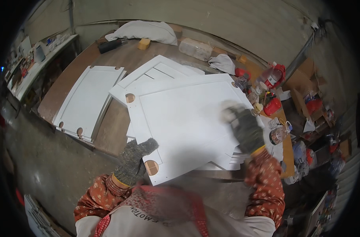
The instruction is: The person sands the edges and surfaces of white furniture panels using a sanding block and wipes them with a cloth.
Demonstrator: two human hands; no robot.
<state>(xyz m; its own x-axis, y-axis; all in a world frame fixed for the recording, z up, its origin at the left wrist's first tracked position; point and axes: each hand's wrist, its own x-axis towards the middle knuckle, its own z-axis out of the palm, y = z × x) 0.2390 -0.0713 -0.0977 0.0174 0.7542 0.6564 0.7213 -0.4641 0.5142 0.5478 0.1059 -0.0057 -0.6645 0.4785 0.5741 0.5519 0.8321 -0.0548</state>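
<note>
Both gloved hands are laid on the top white cabinet door (187, 118): the left hand (133, 160) is spread flat at its near-left corner, while the right hand (245, 128), blurred, cannot be judged. More white panels (87, 98) are stacked toward the workbench's (69, 79) left edge.

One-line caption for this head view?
Gloved left hand steadies the top white door panel on the workbench; the blurred gloved right hand rests on its surface.

Single head-worn fisheye view, looking steeply down, close over workbench (69, 85)
</note>
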